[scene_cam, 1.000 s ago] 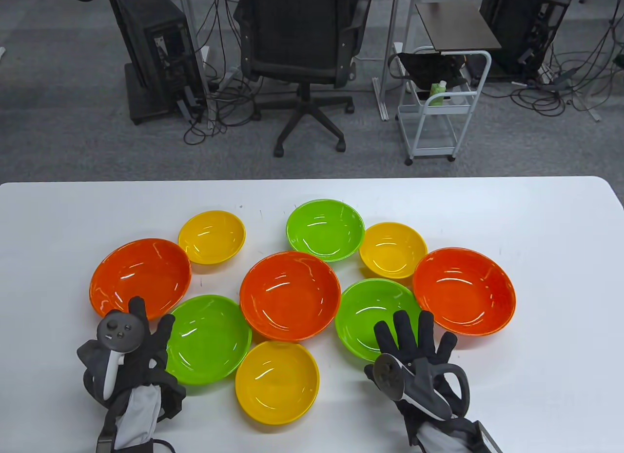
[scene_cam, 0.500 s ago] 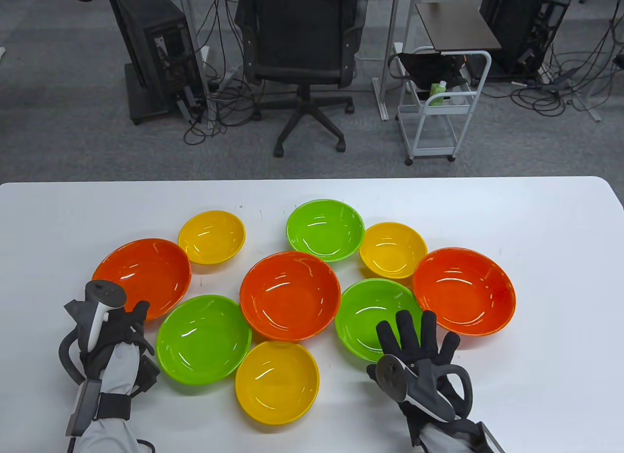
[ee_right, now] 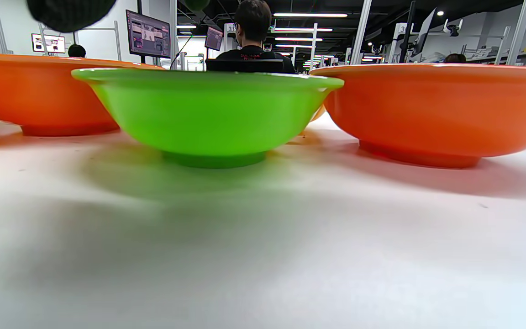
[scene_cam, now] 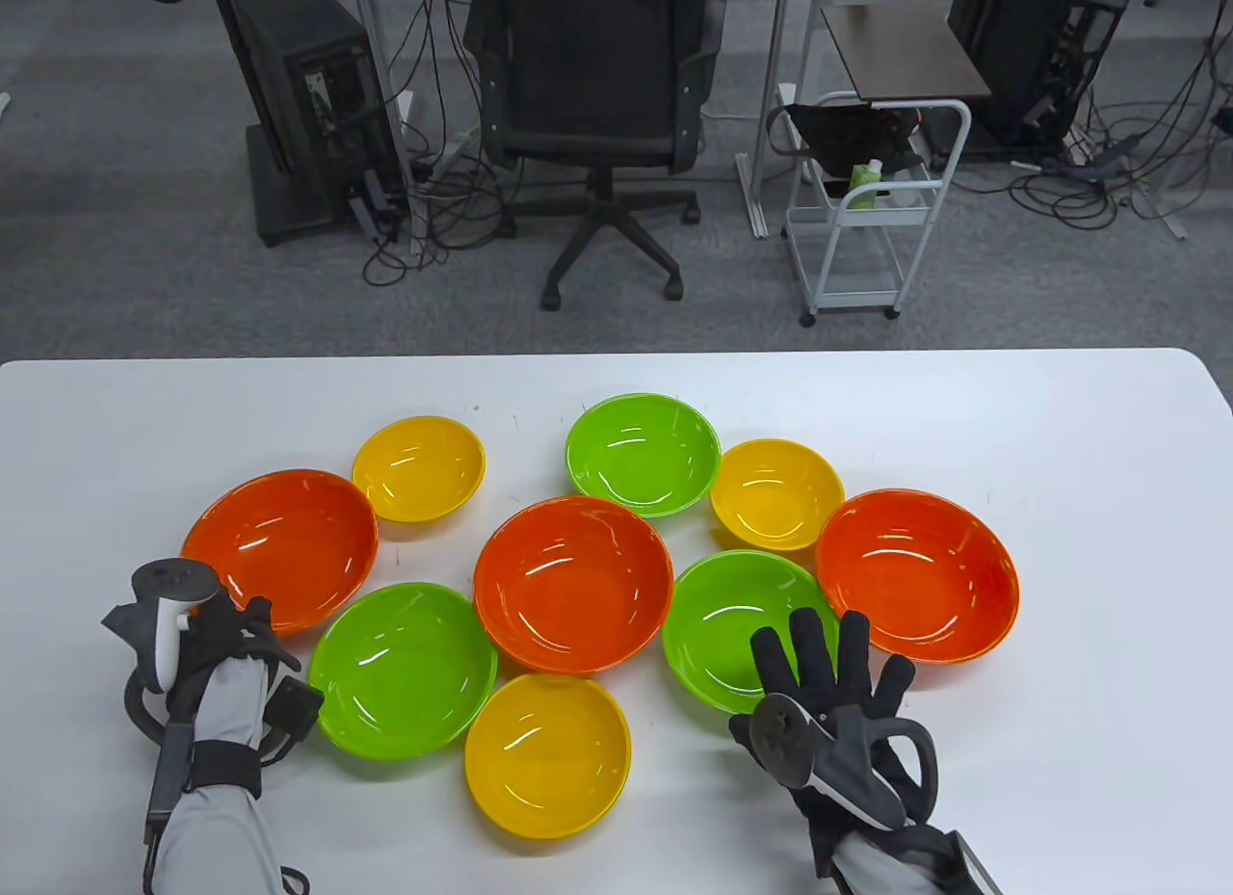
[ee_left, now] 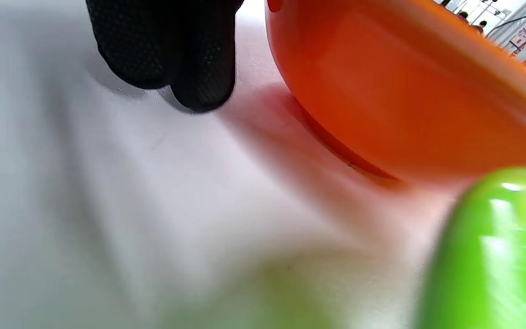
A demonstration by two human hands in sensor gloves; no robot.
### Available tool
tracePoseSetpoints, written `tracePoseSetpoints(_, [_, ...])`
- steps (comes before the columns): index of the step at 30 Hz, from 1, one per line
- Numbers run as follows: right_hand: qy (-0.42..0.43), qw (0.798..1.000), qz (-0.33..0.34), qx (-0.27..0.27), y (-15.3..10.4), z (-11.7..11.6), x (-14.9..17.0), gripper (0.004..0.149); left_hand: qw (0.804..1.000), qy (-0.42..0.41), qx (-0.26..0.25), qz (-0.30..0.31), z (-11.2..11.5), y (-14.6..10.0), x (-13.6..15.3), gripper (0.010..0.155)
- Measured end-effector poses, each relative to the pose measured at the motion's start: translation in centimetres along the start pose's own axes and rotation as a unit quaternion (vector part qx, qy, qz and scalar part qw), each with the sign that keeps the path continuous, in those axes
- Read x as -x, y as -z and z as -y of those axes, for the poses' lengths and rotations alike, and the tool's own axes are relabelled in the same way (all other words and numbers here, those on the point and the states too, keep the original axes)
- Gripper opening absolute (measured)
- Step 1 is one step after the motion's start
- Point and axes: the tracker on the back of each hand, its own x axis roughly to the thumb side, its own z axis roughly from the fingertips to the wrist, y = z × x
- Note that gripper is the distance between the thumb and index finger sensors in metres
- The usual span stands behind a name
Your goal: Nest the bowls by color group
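Two empty hands: right hand [scene_cam: 830,688] spread, left hand [scene_cam: 217,644] curled.

- The left hand [scene_cam: 226,644] is wearing a black glove, textured with fine dots on the fingers [ee_left: 199,68].
- Behind those fingers, a grey-and-white tracker [scene_cam: 166,611] with a dark round head is sitting strapped on.
- The right hand [scene_cam: 838,688] is wearing the same black glove, a grey ringed tracker [scene_cam: 819,750] behind its fingers.
- Light grey sleeves with black wrist straps are covering both forearms.
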Motion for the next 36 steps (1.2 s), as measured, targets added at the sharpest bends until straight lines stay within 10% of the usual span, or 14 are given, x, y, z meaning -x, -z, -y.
tracePoseSetpoints(19, [0.000,1.000,0.006,0.014,-0.2,0.4,0.0,0.081,0.990,-0.111,-0.039,0.076,-1.8,-3.1,-2.0,0.060])
tracePoseSetpoints(36, [0.007,1.000,-0.006,0.008,-0.1,0.4,0.3,0.081,0.945,-0.106,-0.007,0.309,-0.1,-11.0,-7.7,0.058])
